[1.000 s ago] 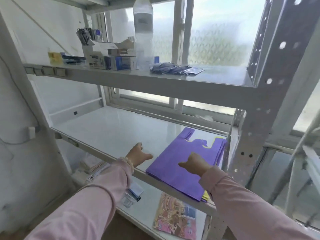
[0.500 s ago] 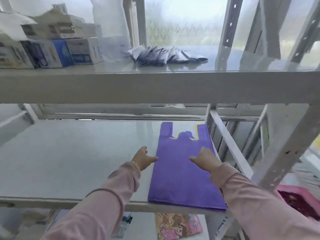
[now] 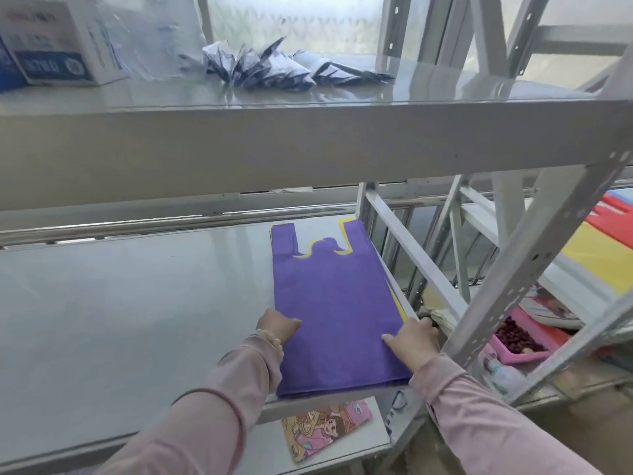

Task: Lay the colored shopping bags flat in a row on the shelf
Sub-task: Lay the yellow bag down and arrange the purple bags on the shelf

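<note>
A stack of flat shopping bags lies at the right end of the grey middle shelf. The top bag is purple, handles pointing away from me. Yellow bag edges show under it along the right side and at the handle cut-out. My left hand grips the stack's left edge, thumb on top of the purple bag. My right hand grips the right edge near the front, thumb on top and fingers curled over the side.
The upper shelf hangs just above, carrying boxes and dark packets. A slanted metal upright stands right of the bags. A cartoon-printed item lies on the shelf below. Colored goods lie further right.
Both hands have come down from hovering over the purple bag and now grip the stack at its left and right edges. The view has moved closer.
</note>
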